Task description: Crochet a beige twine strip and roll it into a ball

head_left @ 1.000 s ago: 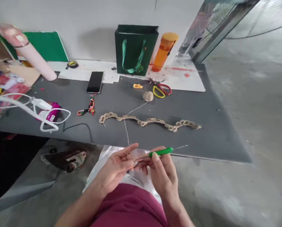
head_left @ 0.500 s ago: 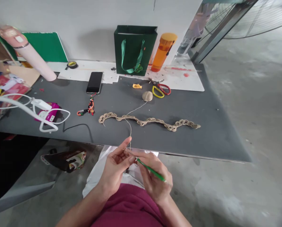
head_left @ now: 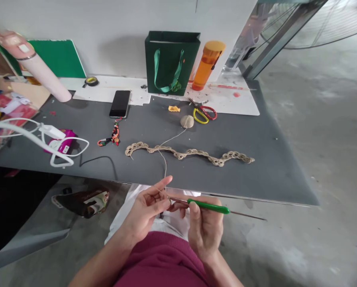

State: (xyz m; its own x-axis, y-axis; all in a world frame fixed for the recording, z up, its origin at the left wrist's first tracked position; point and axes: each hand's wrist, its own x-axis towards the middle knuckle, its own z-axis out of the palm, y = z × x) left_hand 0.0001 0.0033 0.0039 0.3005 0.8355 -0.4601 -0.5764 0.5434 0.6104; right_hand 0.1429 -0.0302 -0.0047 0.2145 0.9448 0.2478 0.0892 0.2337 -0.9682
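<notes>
My right hand (head_left: pixel 204 225) is closed around a green-handled crochet hook (head_left: pixel 208 206), held nearly level with its tip at my left fingers. My left hand (head_left: pixel 147 209) pinches a thin beige yarn strand (head_left: pixel 164 167), index finger stretched up. That strand runs up over the table edge to a small beige yarn ball (head_left: pixel 187 121). A long wavy beige crochet strip (head_left: pixel 188 153) lies flat on the dark grey table (head_left: pixel 271 167) just beyond my hands.
Scissors with red and yellow handles (head_left: pixel 204 113), a black phone (head_left: pixel 120 103), a bead keychain (head_left: pixel 110 137), a green gift bag (head_left: pixel 171 63) and an orange bottle (head_left: pixel 207 64) sit farther back. White cables (head_left: pixel 51 145) and a pink tube (head_left: pixel 35 65) crowd the left. A patterned pouch (head_left: pixel 85 201) lies below the table edge.
My right hand turned the hook from pointing down-right to nearly level, handle now sticking out to the right. The left hand stayed on the yarn, index finger raised a little.
</notes>
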